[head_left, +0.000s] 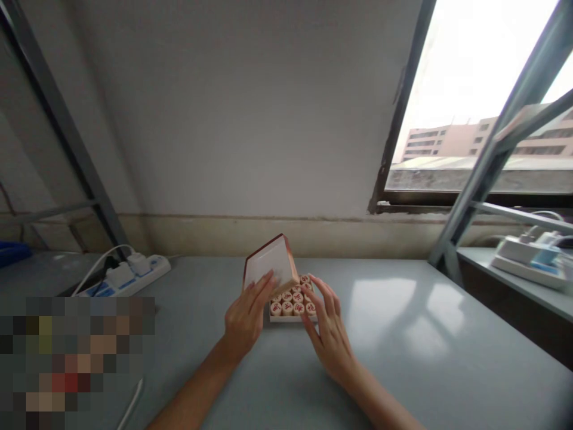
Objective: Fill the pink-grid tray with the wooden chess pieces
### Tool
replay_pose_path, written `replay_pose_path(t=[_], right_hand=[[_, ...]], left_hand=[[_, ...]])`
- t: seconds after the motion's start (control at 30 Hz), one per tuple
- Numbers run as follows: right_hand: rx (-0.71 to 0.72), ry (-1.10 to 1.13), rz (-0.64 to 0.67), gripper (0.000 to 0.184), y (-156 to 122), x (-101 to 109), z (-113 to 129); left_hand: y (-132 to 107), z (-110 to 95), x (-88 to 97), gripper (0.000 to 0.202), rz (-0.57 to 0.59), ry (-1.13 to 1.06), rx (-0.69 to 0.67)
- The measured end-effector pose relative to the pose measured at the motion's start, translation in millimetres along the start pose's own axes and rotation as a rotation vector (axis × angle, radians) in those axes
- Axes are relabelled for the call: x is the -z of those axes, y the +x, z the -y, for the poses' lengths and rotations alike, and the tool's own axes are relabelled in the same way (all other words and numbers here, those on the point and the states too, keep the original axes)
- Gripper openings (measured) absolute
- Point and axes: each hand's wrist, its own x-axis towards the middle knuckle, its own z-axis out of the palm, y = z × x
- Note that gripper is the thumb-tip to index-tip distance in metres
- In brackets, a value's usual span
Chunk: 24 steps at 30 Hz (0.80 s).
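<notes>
Clock positions are read about the open box (pixel 286 319), which lies on the grey tabletop (pixel 277 382), twelve o'clock pointing to the wall. Nearest, at eight o'clock, lies a slender white stick (pixel 131 403); a pixelated patch conceals whatever lies between eight and nine. At four o'clock the right hand (pixel 329 331) curves about the box's near right corner, its thumb and index finger parted, both tips at the pieces; whether they touch them cannot be told. Between eight and nine the left hand (pixel 246 316) holds the lid (pixel 264 260), index and middle fingers extended close together over its pale inner face; the thumb's position cannot be told. The box contains round pale pieces (pixel 287 308) in rows, marked with red characters. The lid stands tilted at eleven o'clock, its reddish-brown edge uppermost and its lower right corner above the far pieces. Sunlight falls on the tabletop at three. Beyond, a white power strip (pixel 161 266) with plugs lies between nine and ten, and another power strip (pixel 528 263) near three. The plain wall (pixel 250 119) rises at twelve; between one and two a window (pixel 447 197) shows a pinkish building (pixel 452 140) outside.
</notes>
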Motion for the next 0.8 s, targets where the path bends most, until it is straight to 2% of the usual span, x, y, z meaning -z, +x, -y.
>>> replay_pose_path(t=[0.03, 0.1, 0.17, 0.23, 0.27, 0.33, 0.43, 0.5, 0.57, 0.7, 0.8], right_hand=[[0.031, -0.020, 0.034, 0.041, -1, 0, 1], [0.080, -0.072, 0.090, 0.041, -3, 1, 1], [0.113, -0.134, 0.121, 0.040, -4, 3, 2], [0.125, -0.193, 0.128, 0.038, -3, 5, 3], [0.122, -0.220, 0.126, 0.038, -3, 6, 4], [0.097, -0.266, 0.123, 0.037, -2, 7, 6], [0.054, -0.308, 0.116, 0.036, -2, 6, 8], [0.032, -0.314, 0.115, 0.036, -1, 6, 10], [0.015, -0.313, 0.115, 0.034, -1, 7, 12], [-0.046, -0.298, 0.078, 0.029, 2, 11, 10], [-0.150, -0.240, 0.004, 0.026, 4, 9, -2]], left_hand=[[2, 3, 1.1, 0.056, 0.026, 0.072, -0.003], [5, 15, 2.9, 0.058, 0.087, 0.200, 0.093], [3, 32, 3.3, 0.056, 0.151, 0.304, 0.306], [-2, 51, 0.1, 0.052, 0.281, 0.353, 0.495], [-6, 60, -3.3, 0.047, 0.325, 0.386, 0.572], [-14, 73, -12.5, 0.049, 0.386, 0.434, 0.641], [-23, 81, -25.4, 0.056, 0.414, 0.433, 0.668], [-21, 79, -27.8, 0.058, 0.404, 0.401, 0.665], [-14, 73, -23.9, 0.058, 0.350, 0.355, 0.644], [3, 49, -12.7, 0.053, 0.170, 0.173, 0.545], [10, 35, -22.0, 0.048, 0.117, -0.019, 0.506]])
